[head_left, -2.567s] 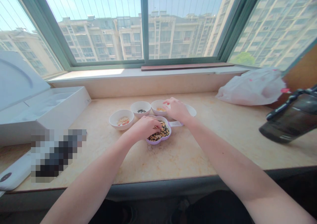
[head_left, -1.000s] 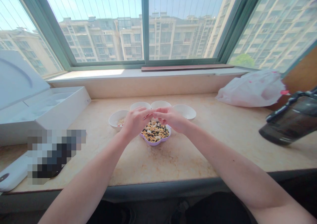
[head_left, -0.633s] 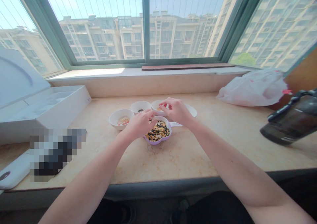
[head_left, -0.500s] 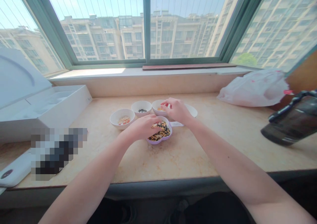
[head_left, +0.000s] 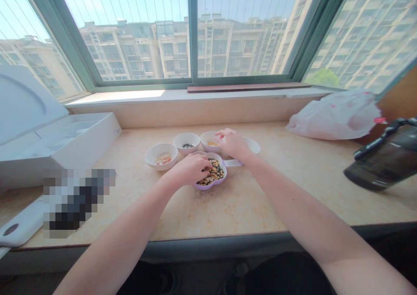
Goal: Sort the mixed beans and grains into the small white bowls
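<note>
A lilac flower-shaped dish (head_left: 217, 183) of mixed yellow, black and pale beans sits mid-counter. My left hand (head_left: 189, 170) rests on its left side, fingers curled into the beans in a pinch. My right hand (head_left: 233, 144) hovers just behind the dish, fingers bent over the white bowl with yellow beans (head_left: 208, 141). Further left stand a white bowl with black beans (head_left: 186, 142) and a white bowl with pale and red pieces (head_left: 160, 156). Another white bowl (head_left: 253, 146) shows partly behind my right hand.
An open white box (head_left: 58, 143) fills the left of the marble counter (head_left: 247, 199). A white plastic bag (head_left: 335, 114) lies at the back right, and a dark jug (head_left: 384, 158) stands at the right edge. A white device (head_left: 19, 225) lies front left.
A second ago both hands met above the lilac dish. Since then my left hand has dropped into the beans and my right hand has moved back over the yellow-bean bowl.
</note>
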The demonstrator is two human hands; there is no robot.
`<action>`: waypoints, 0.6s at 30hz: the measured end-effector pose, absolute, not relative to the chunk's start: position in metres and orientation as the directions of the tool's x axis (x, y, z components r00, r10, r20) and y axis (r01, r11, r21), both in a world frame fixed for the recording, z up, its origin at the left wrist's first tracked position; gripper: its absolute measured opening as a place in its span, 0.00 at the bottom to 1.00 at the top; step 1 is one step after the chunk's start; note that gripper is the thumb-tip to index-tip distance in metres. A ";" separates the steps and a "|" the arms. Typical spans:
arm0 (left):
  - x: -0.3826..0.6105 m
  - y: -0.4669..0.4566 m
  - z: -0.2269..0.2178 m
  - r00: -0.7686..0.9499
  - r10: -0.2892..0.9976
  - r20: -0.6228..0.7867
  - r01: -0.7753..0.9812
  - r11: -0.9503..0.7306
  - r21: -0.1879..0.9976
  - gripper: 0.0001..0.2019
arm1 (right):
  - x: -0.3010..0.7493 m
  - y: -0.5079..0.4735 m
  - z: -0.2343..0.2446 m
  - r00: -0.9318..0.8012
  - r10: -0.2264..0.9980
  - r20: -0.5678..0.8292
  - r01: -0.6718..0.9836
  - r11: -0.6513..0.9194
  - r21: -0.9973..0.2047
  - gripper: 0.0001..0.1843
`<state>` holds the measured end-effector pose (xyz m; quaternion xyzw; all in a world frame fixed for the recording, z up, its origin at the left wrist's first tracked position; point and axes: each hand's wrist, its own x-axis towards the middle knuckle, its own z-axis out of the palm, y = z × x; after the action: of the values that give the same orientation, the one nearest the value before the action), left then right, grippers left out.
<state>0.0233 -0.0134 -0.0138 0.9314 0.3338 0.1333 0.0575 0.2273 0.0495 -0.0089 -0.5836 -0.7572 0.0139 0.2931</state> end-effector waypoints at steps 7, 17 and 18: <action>0.023 -0.012 -0.015 0.739 0.643 0.203 0.612 -0.766 0.199 0.08 | 0.230 0.039 -0.005 -0.157 0.896 0.415 0.853 0.335 -0.401 0.12; 0.023 -0.015 -0.013 0.715 0.661 0.228 0.619 -0.750 0.232 0.09 | 0.231 0.032 -0.002 -0.177 0.884 0.432 0.814 0.378 -0.441 0.10; 0.023 -0.015 -0.012 0.714 0.661 0.230 0.621 -0.750 0.229 0.09 | 0.231 0.032 -0.002 -0.180 0.884 0.432 0.813 0.380 -0.440 0.10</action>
<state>0.0231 -0.0151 -0.0123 0.9233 0.3472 0.1498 0.0675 0.2313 0.0323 -0.0024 -0.5539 -0.7661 0.0548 0.3213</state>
